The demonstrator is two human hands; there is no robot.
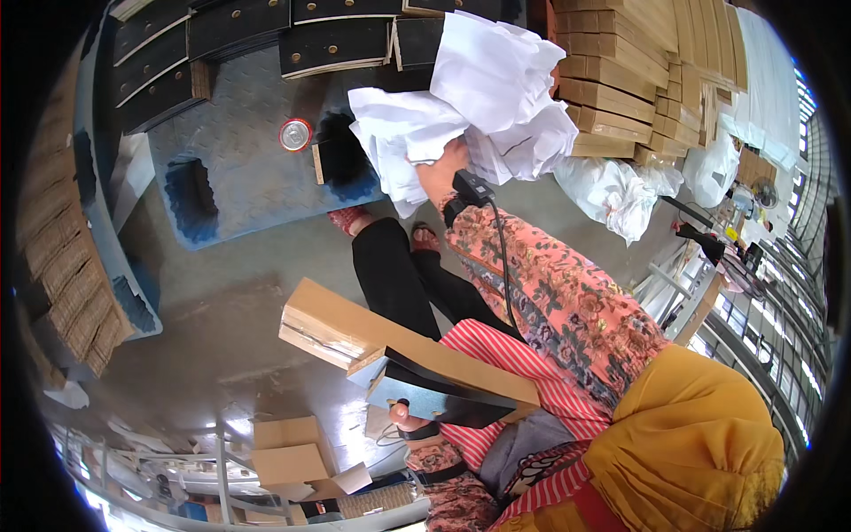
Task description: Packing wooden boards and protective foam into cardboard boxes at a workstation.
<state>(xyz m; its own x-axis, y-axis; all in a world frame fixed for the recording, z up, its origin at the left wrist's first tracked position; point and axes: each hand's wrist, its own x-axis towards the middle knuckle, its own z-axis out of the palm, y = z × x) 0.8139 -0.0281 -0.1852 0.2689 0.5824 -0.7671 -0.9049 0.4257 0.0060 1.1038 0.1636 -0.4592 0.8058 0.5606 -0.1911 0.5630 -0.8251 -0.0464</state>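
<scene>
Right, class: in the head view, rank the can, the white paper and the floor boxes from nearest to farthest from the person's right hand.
1. White paper, gripped by the right hand, top centre.
2. Can, on the mat, upper left.
3. Floor boxes, bottom left.

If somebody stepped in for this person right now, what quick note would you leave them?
Left hand: gripping the long cardboard box from beneath, close to the body.
Right hand: stretched out, clutching a bunch of white paper sheets.
Done: box and paper are both in hand.
Left: the paper is well apart from the box; whether anything is inside the box cannot be seen.
</scene>
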